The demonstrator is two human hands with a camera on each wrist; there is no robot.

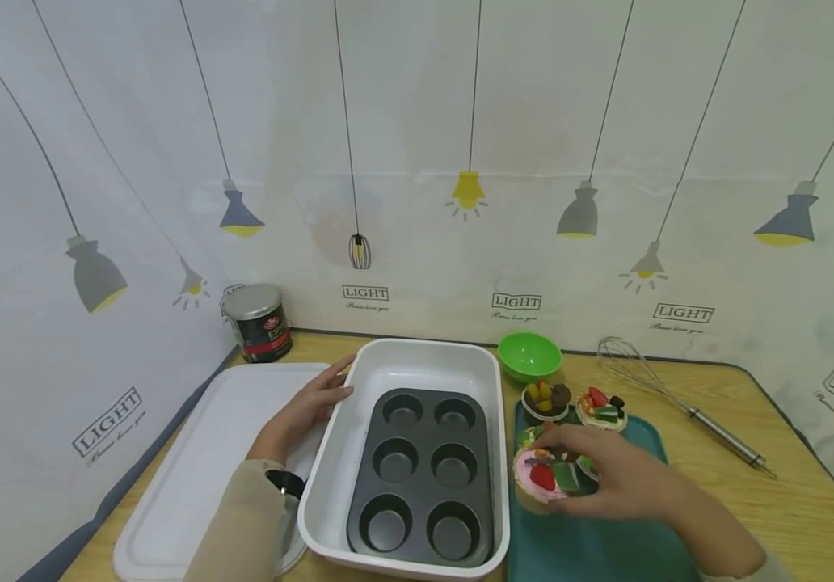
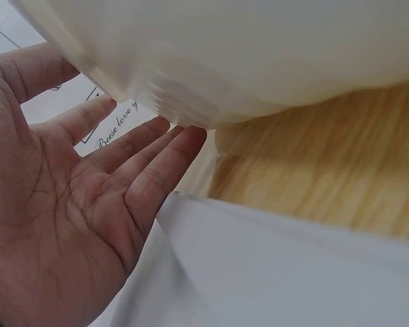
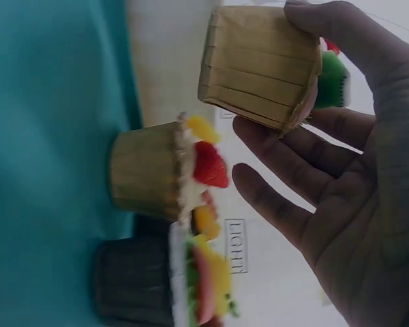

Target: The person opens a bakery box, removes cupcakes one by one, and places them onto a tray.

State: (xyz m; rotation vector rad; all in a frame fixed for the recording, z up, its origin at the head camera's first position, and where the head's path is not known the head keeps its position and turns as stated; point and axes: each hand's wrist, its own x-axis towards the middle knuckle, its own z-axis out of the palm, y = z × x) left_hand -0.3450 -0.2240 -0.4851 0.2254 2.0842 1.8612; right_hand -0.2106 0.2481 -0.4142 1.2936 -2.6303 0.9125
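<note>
My right hand (image 1: 621,473) pinches a cupcake (image 1: 542,478) with pink topping, a strawberry and green fruit pieces. In the right wrist view its tan pleated wrapper (image 3: 262,65) tilts clear of the teal tray (image 1: 584,550), thumb on one side and fingers on the other. My left hand (image 1: 308,412) has its fingers stretched out against the outer side of a white rectangular container (image 1: 427,347); the left wrist view shows the fingertips right at its wall. Inside the container lies a dark muffin tin (image 1: 419,465) with several bare cups.
More fruit-topped cupcakes stand on the tray, including a dark-wrapped one (image 1: 544,402) and a pale one (image 1: 601,410). Behind is a green bowl (image 1: 529,356); a whisk (image 1: 708,424) lies to the right. At left are a white lid (image 1: 206,453) and a black can (image 1: 260,327).
</note>
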